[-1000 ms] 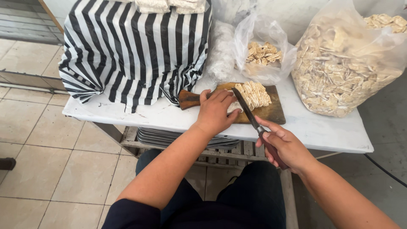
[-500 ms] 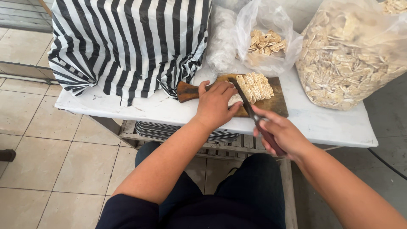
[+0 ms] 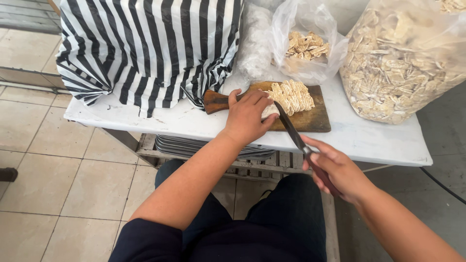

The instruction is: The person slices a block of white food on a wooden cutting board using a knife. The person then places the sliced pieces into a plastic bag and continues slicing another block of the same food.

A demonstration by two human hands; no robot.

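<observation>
A brown wooden cutting board (image 3: pixel 310 120) with a handle lies on the white table (image 3: pixel 160 121). On it sits a row of thin pale slices (image 3: pixel 293 95). My left hand (image 3: pixel 248 114) presses down on a whitish piece (image 3: pixel 270 111) at the row's near end. My right hand (image 3: pixel 337 170) grips the dark handle of a long knife (image 3: pixel 290 127), whose blade angles up to the piece beside my left fingers.
A black-and-white striped bag (image 3: pixel 150 48) fills the table's left. A small clear bag of pale slices (image 3: pixel 306 43) stands behind the board, a large clear bag of slices (image 3: pixel 407 58) at the right. Stacked metal trays (image 3: pixel 194 145) lie under the table. Tiled floor lies to the left.
The view has shifted slightly. My right hand has drawn the knife back toward me while my left hand stays on the piece.
</observation>
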